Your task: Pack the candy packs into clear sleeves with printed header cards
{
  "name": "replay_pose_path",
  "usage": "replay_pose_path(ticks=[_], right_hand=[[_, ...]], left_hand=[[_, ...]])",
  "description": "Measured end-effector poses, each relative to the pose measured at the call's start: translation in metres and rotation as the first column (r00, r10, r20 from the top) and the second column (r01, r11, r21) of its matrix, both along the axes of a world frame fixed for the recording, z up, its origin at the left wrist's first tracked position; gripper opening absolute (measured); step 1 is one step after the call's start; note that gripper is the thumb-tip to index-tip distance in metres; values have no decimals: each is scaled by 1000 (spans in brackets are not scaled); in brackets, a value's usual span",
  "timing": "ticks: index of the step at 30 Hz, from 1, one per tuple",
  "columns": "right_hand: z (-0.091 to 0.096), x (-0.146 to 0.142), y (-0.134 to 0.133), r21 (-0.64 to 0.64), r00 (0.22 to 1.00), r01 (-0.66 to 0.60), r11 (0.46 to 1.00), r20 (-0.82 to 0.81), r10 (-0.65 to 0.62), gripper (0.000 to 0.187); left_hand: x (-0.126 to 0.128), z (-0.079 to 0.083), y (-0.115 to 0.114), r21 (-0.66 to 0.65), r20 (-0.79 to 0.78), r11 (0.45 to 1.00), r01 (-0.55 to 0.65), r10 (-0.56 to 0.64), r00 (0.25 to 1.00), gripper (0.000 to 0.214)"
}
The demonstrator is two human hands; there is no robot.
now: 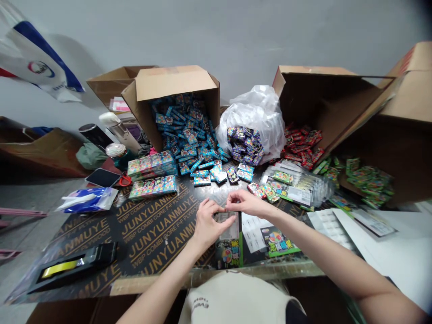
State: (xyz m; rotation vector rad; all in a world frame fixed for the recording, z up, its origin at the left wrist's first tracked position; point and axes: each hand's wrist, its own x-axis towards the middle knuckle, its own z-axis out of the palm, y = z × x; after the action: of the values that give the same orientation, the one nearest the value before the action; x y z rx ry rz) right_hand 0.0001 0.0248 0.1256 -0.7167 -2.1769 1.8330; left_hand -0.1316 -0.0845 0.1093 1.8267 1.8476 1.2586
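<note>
Well, from my remote station I log the left hand [211, 222] and the right hand [245, 202] close together over the near side of the work surface. Both are narrow, with the fingertips [224, 209] meeting just above the top edge of a printed blister card [228, 240]. Whether they pinch anything thin between them, I cannot tell from this view.

The card lies flat under the hands on a black plywood board [151, 243] printed JUNYUANMUYE, with a clear window near its top. Just to its right are white printed sheets [253, 231] and a second printed card [278, 240] with a green edge.

Farther back, I record a tipped cardboard box [170, 85] with blue packets [185, 130] spilling from its mouth onto the board. Beside it, a white plastic bag [253, 121] holds purple packets [245, 145]. A second tipped box [313, 96] stands to the right of the bag, with red packets [300, 146] at its mouth and green packets [369, 184] farther right. Two rows of shrink-wrapped packs [151, 175] sit on the board's far left side, near red-handled scissors [124, 181]. A black case with a yellow strip [76, 265] lies at the board's near left corner.
</note>
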Motion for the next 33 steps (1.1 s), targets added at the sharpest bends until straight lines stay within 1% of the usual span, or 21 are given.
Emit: replay_pose_path(ticks=[4,6,9,10,11,12,13,14,15,16,17,18,20,21,23,25,27,29,31,32,33], right_hand=[[-9,-3,-1,39,999,42,998,29,-44,20],[-17,-6,-3,9,996,92,996,16,-92,19],[-29,-6,1,-53,991,137,989,-1,-137,27],[-33,-2,5,-21,987,162,987,12,-162,28],[-36,6,12,74,979,196,978,40,-199,27],[-38,17,19,215,964,237,947,70,-257,26],[-41,31,28,368,941,271,889,95,-326,24],[-44,47,36,504,913,287,815,114,-392,21],[-47,65,43,607,886,284,742,130,-445,17],[-51,82,49,665,866,271,696,148,-478,13],[-57,98,52,692,855,252,676,168,-490,11],[-63,111,53,701,852,233,674,187,-489,10],[-78,128,50,723,858,178,667,217,-465,13],[-86,131,47,735,863,156,660,224,-453,15],[-99,131,39,759,869,127,639,225,-441,15],[-107,128,32,783,872,112,612,217,-438,15],[-112,127,25,802,875,99,589,211,-435,19],[-115,129,20,810,880,86,579,211,-425,23],[-115,132,16,810,883,80,581,213,-418,23],[-115,134,15,807,883,84,584,211,-419,22],[-115,136,14,803,882,93,588,208,-423,21]], left_hand=[[2,-8,0,2,14,997,-78,78,997,14],[4,-9,0,-5,-8,996,-84,84,996,14],[3,-9,-2,-19,-140,1000,16,-19,990,13],[-1,-10,-3,-28,-190,999,46,-51,980,14],[-7,-12,-5,-38,-229,998,56,-63,971,16],[-14,-14,-6,-49,-255,998,43,-54,965,18],[-23,-16,-8,-64,-273,998,14,-31,961,19],[-33,-19,-10,-82,-293,996,-26,1,956,21],[-42,-22,-11,-112,-332,991,-70,29,943,23],[-50,-24,-12,-139,-391,985,-105,43,920,27],[-55,-26,-13,-167,-450,979,-114,27,893,33],[-57,-28,-12,-203,-503,975,-85,-29,864,43],[-52,-29,-8,-311,-550,948,72,-241,800,64],[-47,-30,-5,-387,-537,906,171,-372,758,68],[-33,-32,2,-530,-469,789,311,-578,668,68],[-21,-35,10,-615,-407,697,369,-681,608,62],[-14,-38,14,-640,-383,657,397,-722,577,57],[-14,-35,17,-653,-340,629,422,-741,579,50],[-19,-26,18,-656,-243,612,441,-725,645,42],[-23,-19,18,-632,-183,631,449,-685,705,38],[-28,-11,17,-586,-123,674,449,-622,774,37]])
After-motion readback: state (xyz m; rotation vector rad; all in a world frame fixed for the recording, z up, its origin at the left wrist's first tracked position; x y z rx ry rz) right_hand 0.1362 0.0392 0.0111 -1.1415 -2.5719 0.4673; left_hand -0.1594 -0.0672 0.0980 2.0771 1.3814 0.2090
